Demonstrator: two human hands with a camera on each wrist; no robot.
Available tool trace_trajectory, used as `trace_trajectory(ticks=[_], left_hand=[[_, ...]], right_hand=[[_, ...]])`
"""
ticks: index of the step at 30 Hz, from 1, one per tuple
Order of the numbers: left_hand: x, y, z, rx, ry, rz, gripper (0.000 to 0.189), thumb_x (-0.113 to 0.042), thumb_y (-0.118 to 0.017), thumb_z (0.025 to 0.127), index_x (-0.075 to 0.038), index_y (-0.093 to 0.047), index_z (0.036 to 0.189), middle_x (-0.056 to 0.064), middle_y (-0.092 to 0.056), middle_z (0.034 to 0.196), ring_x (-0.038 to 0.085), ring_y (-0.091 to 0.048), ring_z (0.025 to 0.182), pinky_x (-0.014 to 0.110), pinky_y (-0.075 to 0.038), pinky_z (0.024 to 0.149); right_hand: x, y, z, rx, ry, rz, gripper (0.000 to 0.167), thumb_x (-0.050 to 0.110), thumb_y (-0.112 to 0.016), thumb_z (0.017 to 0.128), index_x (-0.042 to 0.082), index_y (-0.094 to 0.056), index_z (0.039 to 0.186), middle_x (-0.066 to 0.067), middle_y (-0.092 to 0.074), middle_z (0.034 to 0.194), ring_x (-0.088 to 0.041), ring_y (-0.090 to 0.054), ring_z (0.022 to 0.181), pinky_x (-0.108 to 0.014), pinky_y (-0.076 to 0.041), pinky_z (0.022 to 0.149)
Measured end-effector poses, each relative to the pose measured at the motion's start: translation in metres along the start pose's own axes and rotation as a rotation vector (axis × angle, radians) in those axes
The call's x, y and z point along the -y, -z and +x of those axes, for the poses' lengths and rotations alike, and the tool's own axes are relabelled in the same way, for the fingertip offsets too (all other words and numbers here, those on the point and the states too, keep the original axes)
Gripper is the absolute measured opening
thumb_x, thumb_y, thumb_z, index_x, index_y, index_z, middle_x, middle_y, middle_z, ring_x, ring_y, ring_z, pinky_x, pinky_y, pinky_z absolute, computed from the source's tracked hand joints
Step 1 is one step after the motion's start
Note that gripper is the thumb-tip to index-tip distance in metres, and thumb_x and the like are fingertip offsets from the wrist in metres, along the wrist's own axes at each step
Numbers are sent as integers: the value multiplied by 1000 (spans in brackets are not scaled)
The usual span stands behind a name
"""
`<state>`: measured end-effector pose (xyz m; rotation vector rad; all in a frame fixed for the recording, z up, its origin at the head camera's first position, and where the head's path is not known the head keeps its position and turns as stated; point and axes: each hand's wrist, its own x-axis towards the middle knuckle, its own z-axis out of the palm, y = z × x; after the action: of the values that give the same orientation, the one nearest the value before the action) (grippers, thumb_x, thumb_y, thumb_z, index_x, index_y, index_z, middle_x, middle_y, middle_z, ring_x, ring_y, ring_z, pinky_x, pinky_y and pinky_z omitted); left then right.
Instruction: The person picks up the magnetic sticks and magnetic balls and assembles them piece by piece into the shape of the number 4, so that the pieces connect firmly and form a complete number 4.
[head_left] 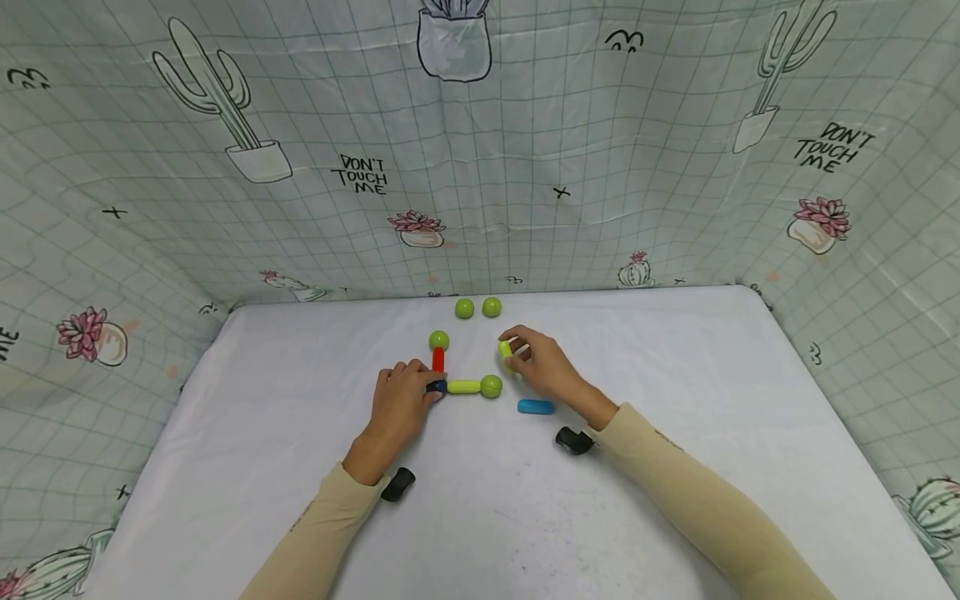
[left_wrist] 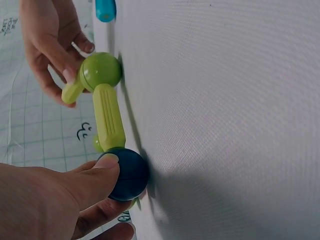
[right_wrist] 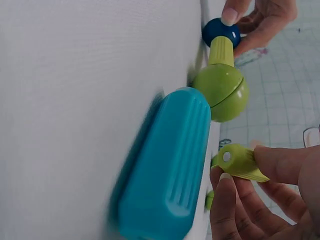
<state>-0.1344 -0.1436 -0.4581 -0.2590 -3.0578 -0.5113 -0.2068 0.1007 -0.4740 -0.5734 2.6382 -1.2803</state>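
Observation:
My left hand (head_left: pixel 400 400) pinches a dark blue ball (left_wrist: pixel 129 175) between thumb and fingers, close on the white table. From that ball a yellow-green stick (head_left: pixel 463 387) runs right to a green ball (head_left: pixel 491 386). A red stick (head_left: pixel 438 360) leads away from the blue ball toward another green ball (head_left: pixel 438 340). Just right of this L-shaped assembly, my right hand (head_left: pixel 546 364) holds a loose yellow-green stick (right_wrist: pixel 242 162) by thumb and fingertips. A pale round spot shows on the stick's end in the right wrist view.
A blue stick (head_left: pixel 536 407) lies on the table below my right hand. Two loose green balls (head_left: pixel 464 308) sit side by side at the table's back edge. Black wrist cameras (head_left: pixel 398 484) sit at both cuffs. A patterned cloth (head_left: pixel 525 167) hangs behind the table.

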Motion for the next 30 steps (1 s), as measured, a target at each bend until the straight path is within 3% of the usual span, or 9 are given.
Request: trace_trajectory(ticks=[10,20,30], left_hand=[[1,-1,1,4,0,1,32,-15,-82,93,-11,-80,124,9,-71,113,30,-62,105,52,-46,103],[1,-2,1,14,8,-4,32,-15,-83,92,-12,-80,124,9,-71,113,29,-62,105,52,-46,103],[2,-2,1,12,6,1,33,-15,-83,92,-12,-80,125,9,-71,113,29,-62,106,52,-46,103]], right_hand=[[-1,-11,11,-23,-58,131,34,0,-69,100,-1,-63,133,-21,-70,110,-22,-68,81,-30,-58,69],[-1,-15,18,-21,-157,206,34,2,-69,101,-3,-63,134,-23,-70,112,-20,-70,79,-28,-59,68],[-5,-17,22,-1,-171,223,33,3,-68,102,-4,-63,134,-23,-71,111,-13,-69,72,-26,-59,66]])
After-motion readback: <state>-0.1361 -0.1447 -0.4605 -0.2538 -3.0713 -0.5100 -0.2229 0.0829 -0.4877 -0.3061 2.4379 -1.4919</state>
